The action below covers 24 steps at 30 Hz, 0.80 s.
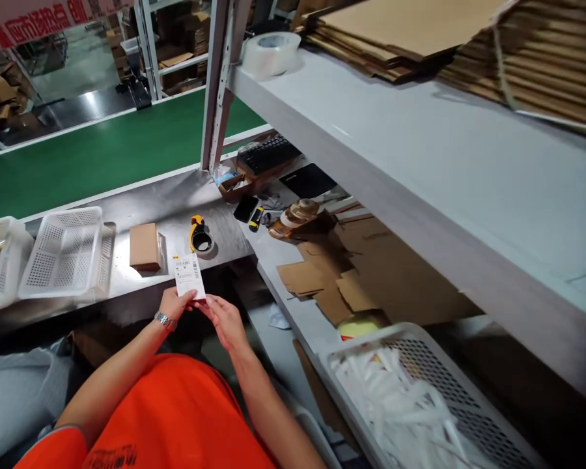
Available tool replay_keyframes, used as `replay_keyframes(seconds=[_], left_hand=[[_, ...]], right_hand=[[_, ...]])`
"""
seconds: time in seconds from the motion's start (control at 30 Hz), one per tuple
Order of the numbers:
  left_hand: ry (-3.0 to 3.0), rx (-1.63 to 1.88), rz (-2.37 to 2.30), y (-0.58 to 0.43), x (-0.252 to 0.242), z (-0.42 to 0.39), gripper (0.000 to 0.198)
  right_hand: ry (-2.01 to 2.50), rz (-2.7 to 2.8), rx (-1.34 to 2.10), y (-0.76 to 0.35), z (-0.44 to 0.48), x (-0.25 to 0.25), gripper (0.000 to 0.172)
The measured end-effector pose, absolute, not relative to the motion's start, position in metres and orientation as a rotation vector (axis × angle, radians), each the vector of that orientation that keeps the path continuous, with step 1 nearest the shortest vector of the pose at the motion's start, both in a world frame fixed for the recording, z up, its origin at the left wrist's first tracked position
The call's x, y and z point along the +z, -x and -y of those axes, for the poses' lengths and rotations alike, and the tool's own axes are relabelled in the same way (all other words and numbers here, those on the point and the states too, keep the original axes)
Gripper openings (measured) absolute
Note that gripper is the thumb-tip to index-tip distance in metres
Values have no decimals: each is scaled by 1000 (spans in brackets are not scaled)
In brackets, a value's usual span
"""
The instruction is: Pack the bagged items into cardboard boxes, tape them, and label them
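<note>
Between my two hands is a white printed shipping label (189, 275), its text and codes facing up. My left hand (174, 306), with a metal watch at the wrist, pinches the label's lower left edge. At the lower right edge, the fingers of my right hand (226, 320) close on the same label. Just beyond it, on the metal table, stands a yellow-handled tape dispenser (200, 237). Left of that is a small closed brown cardboard box (145, 247).
White perforated baskets (63, 251) stand at the left. A green conveyor belt (102, 146) runs behind the table. Overhead at right, a white shelf (395, 143) carries flat cardboard and a tape roll (271, 53). Below it are cardboard pieces (303, 277) and a filled white basket (449, 365).
</note>
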<state>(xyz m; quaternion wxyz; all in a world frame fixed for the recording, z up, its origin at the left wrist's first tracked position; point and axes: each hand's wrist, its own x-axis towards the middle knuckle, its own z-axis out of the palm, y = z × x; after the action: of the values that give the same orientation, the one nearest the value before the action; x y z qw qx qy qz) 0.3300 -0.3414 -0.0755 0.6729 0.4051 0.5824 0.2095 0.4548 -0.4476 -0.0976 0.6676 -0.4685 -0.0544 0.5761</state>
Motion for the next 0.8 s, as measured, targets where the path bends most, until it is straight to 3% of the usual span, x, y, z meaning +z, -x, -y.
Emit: replay_keyframes(seconds=[0.5, 0.6, 0.7, 0.8], left_hand=[[-977, 374, -1256, -334, -72, 350, 28], [-1087, 335, -1344, -331, -72, 355, 34], [-1294, 525, -1414, -324, -67, 361, 48], [-1507, 579, -1187, -320, -57, 367, 24]], right_hand=[[1144, 207, 1281, -457, 450, -110, 54], [1223, 228, 1200, -452, 453, -116, 50], [1273, 188, 1116, -447, 456, -118, 46], [1294, 231, 1079, -444, 458, -119, 38]])
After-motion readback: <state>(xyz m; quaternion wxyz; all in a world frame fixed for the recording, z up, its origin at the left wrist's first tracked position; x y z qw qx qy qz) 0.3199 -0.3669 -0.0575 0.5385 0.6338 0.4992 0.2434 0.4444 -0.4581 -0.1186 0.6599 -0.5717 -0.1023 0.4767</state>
